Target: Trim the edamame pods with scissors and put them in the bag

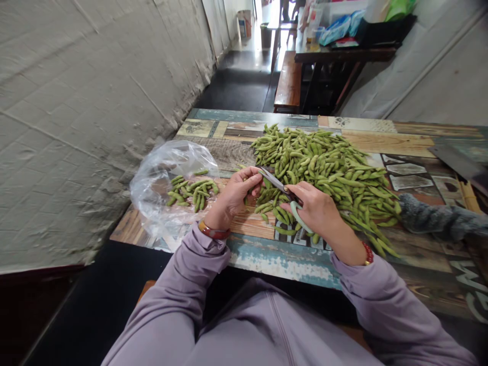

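Head view: left fingers (250, 181) close round a pod (246, 200), likely light, firm, best pinched mid-body; right fingers (303, 191) wrap the scissors (275, 180).

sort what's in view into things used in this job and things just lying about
Seem part of the job:
scissors, in the right hand
big heap of pods
small pile of pods
clear bag, by the small pile
near table

Seem just lying about:
bench
blue packet
black tray
bin

Pale wrinkled wall (95, 101), dark floor (238, 84), wooden bench (288, 84)
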